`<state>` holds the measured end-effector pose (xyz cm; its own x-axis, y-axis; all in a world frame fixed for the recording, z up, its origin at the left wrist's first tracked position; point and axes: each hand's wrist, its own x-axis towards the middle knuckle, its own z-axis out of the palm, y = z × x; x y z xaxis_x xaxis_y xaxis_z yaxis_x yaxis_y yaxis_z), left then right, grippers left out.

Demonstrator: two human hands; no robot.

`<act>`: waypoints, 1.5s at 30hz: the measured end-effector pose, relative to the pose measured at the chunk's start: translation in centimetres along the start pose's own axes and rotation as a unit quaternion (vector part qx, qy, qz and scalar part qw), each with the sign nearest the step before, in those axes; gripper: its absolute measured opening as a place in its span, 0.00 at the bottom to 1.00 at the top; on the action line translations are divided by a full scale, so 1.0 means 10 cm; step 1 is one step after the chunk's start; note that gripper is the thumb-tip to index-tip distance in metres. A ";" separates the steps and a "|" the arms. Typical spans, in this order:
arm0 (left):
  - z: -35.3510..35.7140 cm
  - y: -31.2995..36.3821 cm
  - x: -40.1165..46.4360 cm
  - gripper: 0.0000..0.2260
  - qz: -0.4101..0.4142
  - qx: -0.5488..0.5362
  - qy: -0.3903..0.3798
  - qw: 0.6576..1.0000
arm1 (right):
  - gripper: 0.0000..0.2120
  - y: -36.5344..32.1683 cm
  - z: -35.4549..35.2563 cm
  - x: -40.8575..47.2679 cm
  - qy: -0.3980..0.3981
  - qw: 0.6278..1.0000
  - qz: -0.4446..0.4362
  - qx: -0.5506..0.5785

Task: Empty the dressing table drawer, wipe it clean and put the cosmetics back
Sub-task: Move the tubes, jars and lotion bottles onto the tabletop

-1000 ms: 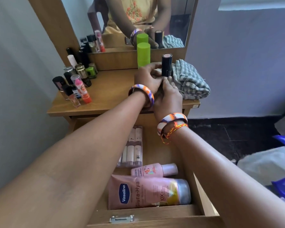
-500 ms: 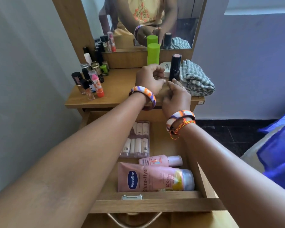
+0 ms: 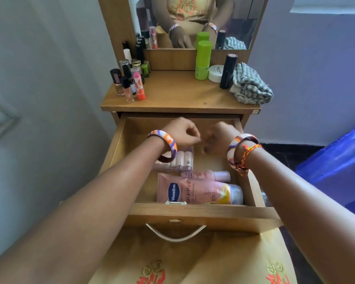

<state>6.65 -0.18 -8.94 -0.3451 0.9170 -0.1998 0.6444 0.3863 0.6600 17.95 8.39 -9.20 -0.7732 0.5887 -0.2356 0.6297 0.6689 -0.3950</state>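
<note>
The drawer (image 3: 193, 214) is standing pulled out, and all places here are given from it. At its near end a pink Vaseline tube (image 3: 199, 191) is lying on its side, and just behind it a smaller pink bottle (image 3: 205, 175) is lying too. Further in, a clear pack of small tubes (image 3: 180, 158) is lying toward the left side. Over the far half of the drawer both hands are hovering close together. The left hand (image 3: 182, 134) is showing loosely curled fingers; whether it is holding something, I cannot tell. The right hand (image 3: 219, 138) is blurred, so its fingers cannot be judged. Beyond the drawer, on the tabletop (image 3: 178, 95), a green bottle (image 3: 202, 60), a white jar (image 3: 215, 73), a black stick (image 3: 228, 71) and a checked cloth (image 3: 250, 85) are standing at the right, small cosmetics (image 3: 129, 80) at the left.
</note>
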 end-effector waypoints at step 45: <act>-0.77 0.19 -0.04 0.16 -0.186 -0.133 0.287 0.930 | 0.12 -0.34 -0.57 -0.15 0.387 0.900 0.079 0.184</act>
<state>2.79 -0.54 -2.00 -0.8674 0.4910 -0.0812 0.2420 0.5587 0.7933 17.38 7.89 -2.44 -0.3038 0.8979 0.3186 0.5496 0.4384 -0.7112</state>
